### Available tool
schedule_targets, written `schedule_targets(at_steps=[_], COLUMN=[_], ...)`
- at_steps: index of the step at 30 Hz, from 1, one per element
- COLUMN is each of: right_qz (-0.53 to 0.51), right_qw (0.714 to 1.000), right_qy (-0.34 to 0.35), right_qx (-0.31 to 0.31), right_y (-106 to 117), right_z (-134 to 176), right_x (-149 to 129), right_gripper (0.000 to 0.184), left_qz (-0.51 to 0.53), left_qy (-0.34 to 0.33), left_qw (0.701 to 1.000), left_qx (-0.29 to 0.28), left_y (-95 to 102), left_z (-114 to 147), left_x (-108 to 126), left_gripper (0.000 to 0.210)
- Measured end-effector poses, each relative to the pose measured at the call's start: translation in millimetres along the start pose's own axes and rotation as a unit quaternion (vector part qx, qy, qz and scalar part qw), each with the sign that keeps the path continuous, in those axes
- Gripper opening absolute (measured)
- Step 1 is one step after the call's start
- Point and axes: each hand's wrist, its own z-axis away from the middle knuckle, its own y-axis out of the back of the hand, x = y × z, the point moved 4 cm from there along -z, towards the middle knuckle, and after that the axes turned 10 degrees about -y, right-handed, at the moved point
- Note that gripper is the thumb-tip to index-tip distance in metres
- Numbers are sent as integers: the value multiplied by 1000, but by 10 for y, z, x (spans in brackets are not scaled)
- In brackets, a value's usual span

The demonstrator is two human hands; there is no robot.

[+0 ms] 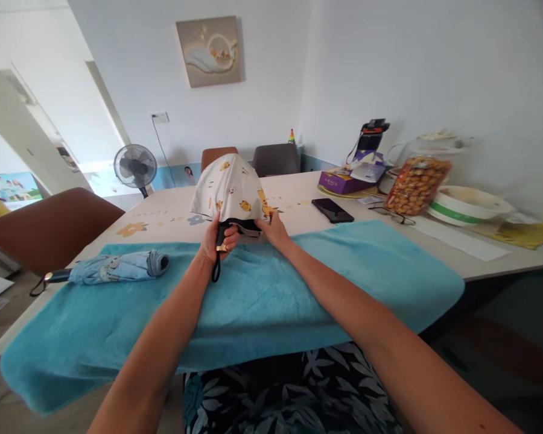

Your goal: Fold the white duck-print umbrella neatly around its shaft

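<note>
A white folding umbrella (230,187) with small yellow and orange prints is held above the near part of the table, its canopy collapsed and hanging loose. My left hand (218,238) is wrapped round its black handle, from which a black wrist strap dangles. My right hand (275,230) pinches the edge of the canopy on the right, where the dark underside shows. Beneath both hands lies a turquoise towel (271,301). On the towel's left part rests a rolled light blue umbrella (117,267), its black handle pointing left.
Right of my hands lies a black phone (332,210) on the table (294,193). Beyond it are a purple box (341,182), eyeglasses (391,215), a large jar of brown snacks (419,184) and a white-green bowl (468,205). Chairs and a fan (136,166) stand around the table.
</note>
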Motion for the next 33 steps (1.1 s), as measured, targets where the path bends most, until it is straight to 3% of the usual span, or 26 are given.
schedule_targets(at_steps=[3, 7, 9, 14, 18, 20, 22, 27, 33], right_qz=[5, -1, -64, -285, -254, -227, -231, -310, -333], right_qw=[1000, 999, 995, 956, 959, 960, 958, 943, 929], right_qy=[18, -13, -23, -42, -85, -95, -114, -116, -140], right_qx=[-15, 46, 68, 49, -90, -131, -124, -29, -76], right_y=[-26, 31, 87, 141, -28, -82, -77, 48, -58], right_z=[-11, -101, -129, -56, 33, 55, 53, 16, 8], right_x=[9, 56, 54, -13, -38, -28, -8, -18, 10], right_gripper=[46, 13, 6, 14, 9, 6, 9, 17, 27], left_qz=[-16, -54, -56, -35, -16, -13, -16, -27, -45], left_qy=[6, 22, 13, -37, -36, -28, -22, -20, -3], left_qw=[1000, 998, 998, 997, 998, 998, 999, 999, 999], left_qx=[-3, 16, 29, 50, 54, 51, 43, 34, 31], left_y=[-7, 35, 59, 93, 99, 97, 96, 121, 126], left_z=[-9, -31, -41, -46, -37, -39, -45, -65, -65], left_x=[-21, -40, -37, 16, 37, 34, 28, 22, -7], left_gripper=[48, 50, 49, 47, 46, 46, 46, 48, 48])
